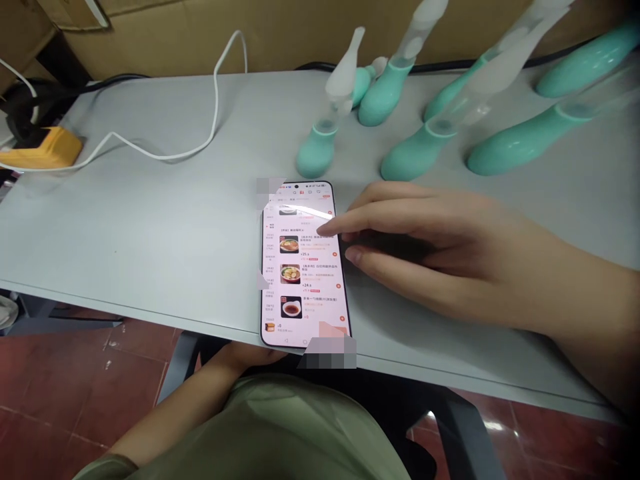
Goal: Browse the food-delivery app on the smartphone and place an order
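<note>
A smartphone [313,267] lies face up at the table's front edge, its lit screen showing a list of food pictures with prices. My right hand [430,247] comes in from the right with its fingers apart and nothing held. Its index fingertip is over the upper right of the screen; whether it touches the glass I cannot tell. The thumb is just beside the phone's right edge. My left hand [255,353] is below the table edge near my lap, with its fingers hidden.
Several turquoise bulb-shaped items with clear necks and whitish tips, one a small bulb [316,152], stand behind the phone. A white cable [216,100] curves across the grey table [150,227] to a yellow power block [53,148]. Cardboard [180,40] lines the back.
</note>
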`<state>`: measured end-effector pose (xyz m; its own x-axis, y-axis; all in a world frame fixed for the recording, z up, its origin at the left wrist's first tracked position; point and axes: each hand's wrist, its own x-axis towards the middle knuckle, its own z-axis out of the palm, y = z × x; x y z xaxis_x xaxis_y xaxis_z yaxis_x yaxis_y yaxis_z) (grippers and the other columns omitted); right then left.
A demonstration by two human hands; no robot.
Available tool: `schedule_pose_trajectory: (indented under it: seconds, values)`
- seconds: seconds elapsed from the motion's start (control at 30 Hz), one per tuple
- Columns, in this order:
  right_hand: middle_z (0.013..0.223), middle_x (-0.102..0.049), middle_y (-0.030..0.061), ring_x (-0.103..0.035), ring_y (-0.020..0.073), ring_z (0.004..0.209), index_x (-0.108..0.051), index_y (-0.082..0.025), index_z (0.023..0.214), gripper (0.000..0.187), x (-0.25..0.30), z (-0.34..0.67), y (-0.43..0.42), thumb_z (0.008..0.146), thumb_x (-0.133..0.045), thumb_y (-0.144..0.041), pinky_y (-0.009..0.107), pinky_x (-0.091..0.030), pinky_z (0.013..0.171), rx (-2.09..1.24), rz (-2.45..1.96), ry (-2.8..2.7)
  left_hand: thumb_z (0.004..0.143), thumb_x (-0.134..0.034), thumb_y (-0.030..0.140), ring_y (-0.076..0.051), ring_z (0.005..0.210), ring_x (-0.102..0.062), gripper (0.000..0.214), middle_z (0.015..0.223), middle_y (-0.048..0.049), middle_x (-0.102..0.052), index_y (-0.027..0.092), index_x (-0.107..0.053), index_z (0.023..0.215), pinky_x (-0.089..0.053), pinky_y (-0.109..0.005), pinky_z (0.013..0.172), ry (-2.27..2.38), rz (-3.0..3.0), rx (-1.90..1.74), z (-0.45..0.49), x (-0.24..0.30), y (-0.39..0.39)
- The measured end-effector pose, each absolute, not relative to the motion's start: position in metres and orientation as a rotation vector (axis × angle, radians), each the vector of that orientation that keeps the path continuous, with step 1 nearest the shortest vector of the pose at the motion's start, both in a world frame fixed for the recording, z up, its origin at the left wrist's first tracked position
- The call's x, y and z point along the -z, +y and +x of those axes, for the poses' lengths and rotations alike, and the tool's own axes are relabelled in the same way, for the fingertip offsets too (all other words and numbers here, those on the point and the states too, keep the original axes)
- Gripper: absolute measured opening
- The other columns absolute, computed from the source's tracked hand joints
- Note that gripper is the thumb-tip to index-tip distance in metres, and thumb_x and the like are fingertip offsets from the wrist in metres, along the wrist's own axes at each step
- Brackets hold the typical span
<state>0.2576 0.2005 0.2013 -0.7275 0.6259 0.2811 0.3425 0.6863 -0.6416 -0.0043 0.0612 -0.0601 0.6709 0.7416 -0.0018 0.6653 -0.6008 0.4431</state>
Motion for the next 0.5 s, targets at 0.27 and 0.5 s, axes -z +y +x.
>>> schedule_pose_trajectory:
  seconds: [0.27,0.5]
  values:
    - [0.1,-0.07,0.0075,-0.069,0.021,0.085,-0.076,-0.025,0.121,0.029,-0.2,0.259,0.201,0.098,-0.059,-0.026,0.038,-0.057,0.065,-0.812,-0.737,-2.433,0.103,-0.056,0.05,-0.032,0.146,-0.058,0.056,0.15,-0.0062,-0.068,0.028,-0.057,0.154,-0.054,-0.047,0.119,1.135,2.474,-0.315,0.001,0.059,0.058]
    - [0.1,-0.071,0.0068,-0.07,0.0236,0.084,-0.077,-0.032,0.125,0.032,-0.199,0.259,0.2,0.098,-0.06,-0.03,0.041,-0.057,0.064,-0.819,-0.786,-2.407,0.1,-0.059,0.051,-0.033,0.149,-0.054,0.057,0.151,-0.0068,-0.067,0.026,-0.061,0.151,-0.052,-0.048,0.121,1.172,2.499,-0.393,0.001,0.068,0.051]
